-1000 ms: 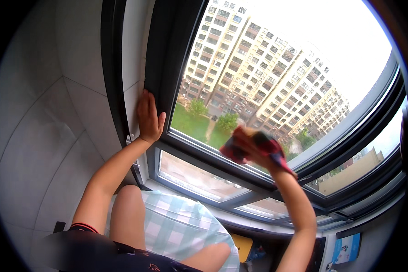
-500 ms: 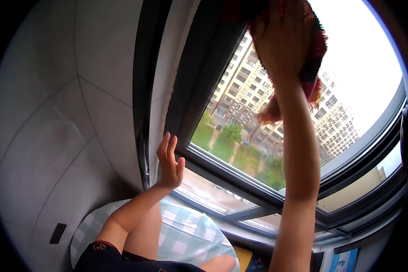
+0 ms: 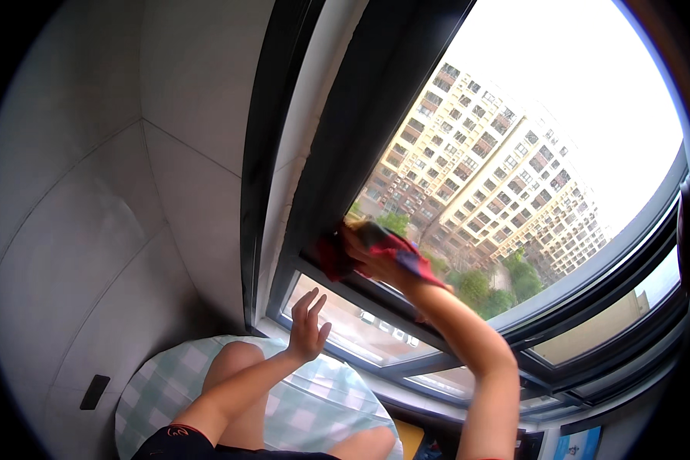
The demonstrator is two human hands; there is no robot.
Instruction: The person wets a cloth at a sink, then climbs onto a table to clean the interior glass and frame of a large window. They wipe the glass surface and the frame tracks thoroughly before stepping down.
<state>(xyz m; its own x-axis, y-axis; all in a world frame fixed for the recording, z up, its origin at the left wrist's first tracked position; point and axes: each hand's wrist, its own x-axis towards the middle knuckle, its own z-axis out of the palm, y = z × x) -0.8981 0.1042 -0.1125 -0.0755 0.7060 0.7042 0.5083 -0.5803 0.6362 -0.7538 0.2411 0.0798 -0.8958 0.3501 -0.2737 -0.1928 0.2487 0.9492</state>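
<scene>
We press a red cloth (image 3: 376, 249) against the window pane (image 3: 514, 153) with our right hand (image 3: 379, 264), its fingers closed around the cloth just above the dark frame bar (image 3: 452, 310). Our left hand (image 3: 307, 330) hangs below and to the left of those fingers, open with fingers spread, close to the lower pane (image 3: 360, 333), though we cannot tell if it touches. Beneath our left fingers lies a green checked cushion (image 3: 314, 406).
</scene>
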